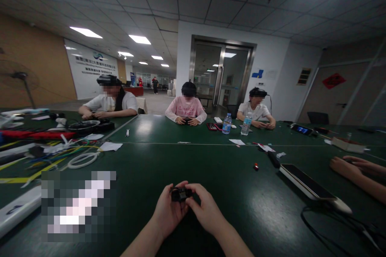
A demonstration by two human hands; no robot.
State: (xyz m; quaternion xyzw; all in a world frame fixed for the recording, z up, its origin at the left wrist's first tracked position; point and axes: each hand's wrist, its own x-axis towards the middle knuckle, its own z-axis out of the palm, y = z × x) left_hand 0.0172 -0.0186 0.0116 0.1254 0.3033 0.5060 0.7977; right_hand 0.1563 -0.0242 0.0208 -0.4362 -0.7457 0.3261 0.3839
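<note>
A small black boxy part (180, 194) is sitting level between the fingertips of both hands, hovering just above the dark green table's (229, 192) near edge.

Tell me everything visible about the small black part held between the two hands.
The small black blocky part looks like dark plastic, roughly boxy, with a paler glint on its top face; finer detail is too small to tell. It is held above the dark green table, near its front edge, not resting on it. The left hand pinches it from the left and the right hand from the right, fingertips on both sides and thumbs over the top. Nothing else touches it.
</note>
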